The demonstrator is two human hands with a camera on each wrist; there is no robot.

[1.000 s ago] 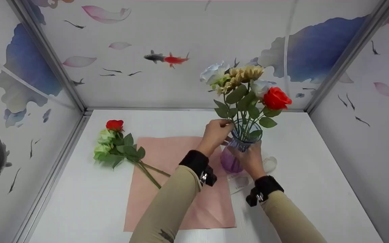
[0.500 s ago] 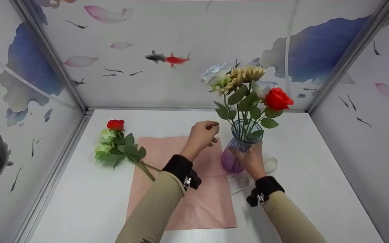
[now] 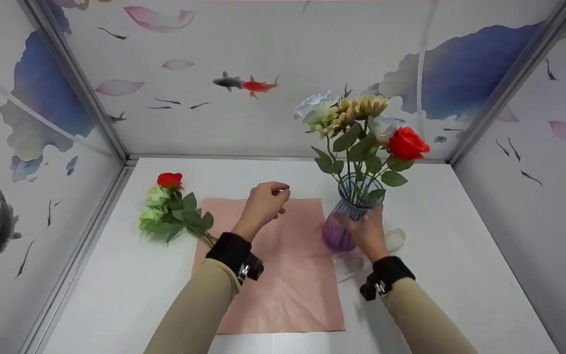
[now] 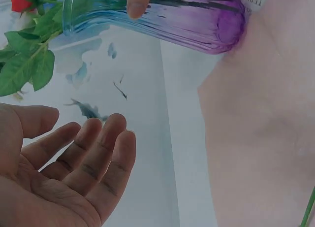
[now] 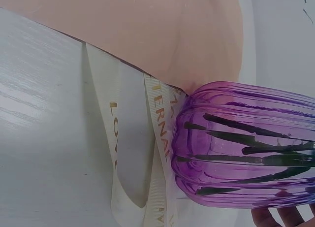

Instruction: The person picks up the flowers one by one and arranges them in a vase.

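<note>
A ribbed glass vase [image 3: 338, 231], blue at the neck and purple below, holds white, yellow and red flowers [image 3: 361, 123]. My right hand [image 3: 369, 231] grips it below the rim; its fingertips [image 5: 290, 216] show along the glass in the right wrist view. Dark green stems [image 5: 251, 148] stand inside the purple part. My left hand [image 3: 266, 204] is over the pink sheet, between the vase and the loose flowers, with nothing in it. In the left wrist view its fingers [image 4: 115, 158] are loosely bent, palm showing. A red rose and green flowers [image 3: 157, 204] lie at the left.
The pink sheet [image 3: 293, 290] lies flat in the middle of the white table [image 3: 440, 295]. A cream ribbon with gold lettering [image 5: 160, 133] lies looped by the vase's base. Printed panels [image 3: 243, 44] close in the back and both sides.
My left hand has let go of the flowers at the vase and moved left over the pink sheet. My right hand stays on the vase.
</note>
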